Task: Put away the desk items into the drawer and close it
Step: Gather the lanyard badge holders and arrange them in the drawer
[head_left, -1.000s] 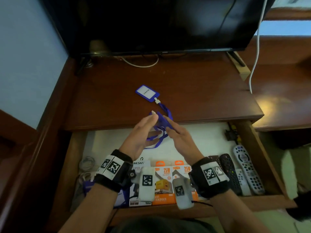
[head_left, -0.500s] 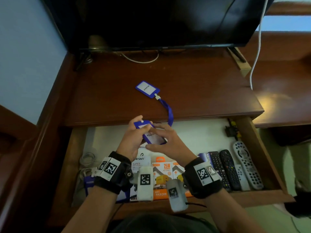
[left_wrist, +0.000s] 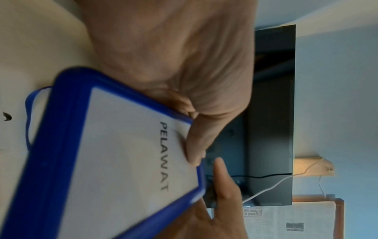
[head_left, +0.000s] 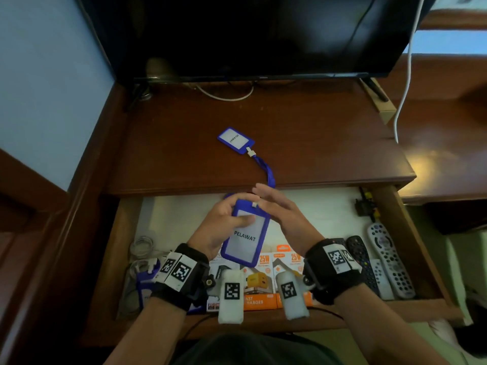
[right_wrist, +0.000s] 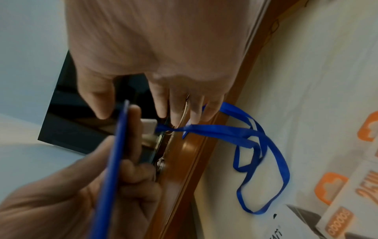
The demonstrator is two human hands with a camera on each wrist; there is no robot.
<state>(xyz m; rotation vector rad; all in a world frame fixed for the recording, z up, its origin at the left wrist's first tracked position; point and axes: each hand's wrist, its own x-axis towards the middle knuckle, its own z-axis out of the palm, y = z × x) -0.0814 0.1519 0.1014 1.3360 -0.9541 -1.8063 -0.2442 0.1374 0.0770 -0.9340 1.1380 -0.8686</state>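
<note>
A blue badge holder (head_left: pixel 247 233) labelled PELAWAT hangs over the open drawer (head_left: pixel 184 219). My left hand (head_left: pixel 224 222) grips it, thumb pressed on its face (left_wrist: pixel 122 153). Its blue lanyard (right_wrist: pixel 255 145) dangles in loops over the drawer lining. My right hand (head_left: pixel 274 206) is beside the badge's clip end with straight fingers, and the lanyard passes by its fingertips (right_wrist: pixel 196 113). A second blue badge (head_left: pixel 235 140) lies on the desk top (head_left: pixel 316 133), its lanyard (head_left: pixel 268 172) running to the front edge.
Orange charger boxes (head_left: pixel 263 283) line the drawer's front. Several remotes (head_left: pixel 390 262) lie at its right and a coiled cable (head_left: pixel 142 248) at its left. A dark TV (head_left: pixel 263 35) stands at the back of the desk, and a white cable (head_left: pixel 405 75) hangs at the right.
Both hands came back from the desk edge to over the drawer. The left hand now holds the badge face up, and the right hand's fingers have straightened.
</note>
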